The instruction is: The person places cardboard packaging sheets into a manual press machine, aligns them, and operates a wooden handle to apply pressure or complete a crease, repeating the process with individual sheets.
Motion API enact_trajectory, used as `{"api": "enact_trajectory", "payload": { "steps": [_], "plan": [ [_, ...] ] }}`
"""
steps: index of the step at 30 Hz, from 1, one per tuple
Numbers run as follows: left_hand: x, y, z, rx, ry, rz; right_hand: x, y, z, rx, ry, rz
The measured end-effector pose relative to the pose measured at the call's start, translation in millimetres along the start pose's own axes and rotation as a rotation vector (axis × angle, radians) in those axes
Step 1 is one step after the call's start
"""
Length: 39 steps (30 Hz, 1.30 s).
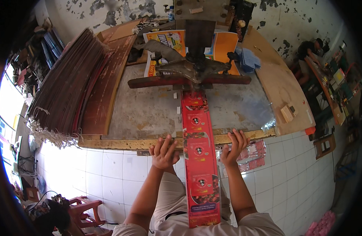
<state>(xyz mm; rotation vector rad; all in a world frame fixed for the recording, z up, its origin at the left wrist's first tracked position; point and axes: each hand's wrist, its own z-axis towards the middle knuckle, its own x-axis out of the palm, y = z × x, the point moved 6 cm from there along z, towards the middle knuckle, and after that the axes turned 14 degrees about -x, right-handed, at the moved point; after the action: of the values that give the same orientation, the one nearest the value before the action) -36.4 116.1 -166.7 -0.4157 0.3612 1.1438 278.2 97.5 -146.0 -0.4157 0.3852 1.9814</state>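
A long red printed strip (198, 161), bearing repeated labels and food pictures, runs from under a metal press (194, 69) down over the table's front edge to my lap. The press's wide bar hides the strip's far end. On the left of the strip, my left hand (164, 152) rests at the table edge, fingers stretched out and holding nothing. My right hand (235, 147) is at the same edge on the other side, its fingers spread and also without anything in them. Both hands are apart from the strip.
A thick stack of dark boards (67, 82) leans at the left of the worktable (149, 106). A wooden block (288, 113) lies on the right. Red printed pieces (252, 157) show below the front edge. A red stool (86, 212) stands lower left; another person (311, 51) sits far right.
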Motion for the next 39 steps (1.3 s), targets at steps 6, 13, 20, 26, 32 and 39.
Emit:
{"api": "enact_trajectory", "payload": {
  "steps": [6, 13, 20, 26, 32, 39],
  "plan": [
    [-0.2, 0.2, -0.4, -0.014, 0.01, 0.013, 1.7, 1.0, -1.2, 0.011, -0.02, -0.01],
    [-3.9, -3.9, 4.4, -0.048, 0.047, 0.023, -15.6, 9.3, 10.9, 0.093, 0.069, 0.137],
    [-15.8, -8.4, 14.7, -0.111, 0.164, -0.045, -58.6, 63.9, -15.6, 0.483, 0.115, 0.689],
    [-24.7, -11.9, 21.9, -0.233, 0.224, -0.193, -74.5, 111.5, -39.9, 1.221, 0.151, 1.507],
    [-38.1, -18.6, 37.7, -0.295, 0.214, -0.32, -99.9, 138.0, -5.5, 1.079, 0.244, 1.4],
    [-63.4, -36.3, 79.0, -0.307, 0.347, -0.47, -77.3, 102.0, 1.4, 0.992, 0.26, 1.294]
  ]
}}
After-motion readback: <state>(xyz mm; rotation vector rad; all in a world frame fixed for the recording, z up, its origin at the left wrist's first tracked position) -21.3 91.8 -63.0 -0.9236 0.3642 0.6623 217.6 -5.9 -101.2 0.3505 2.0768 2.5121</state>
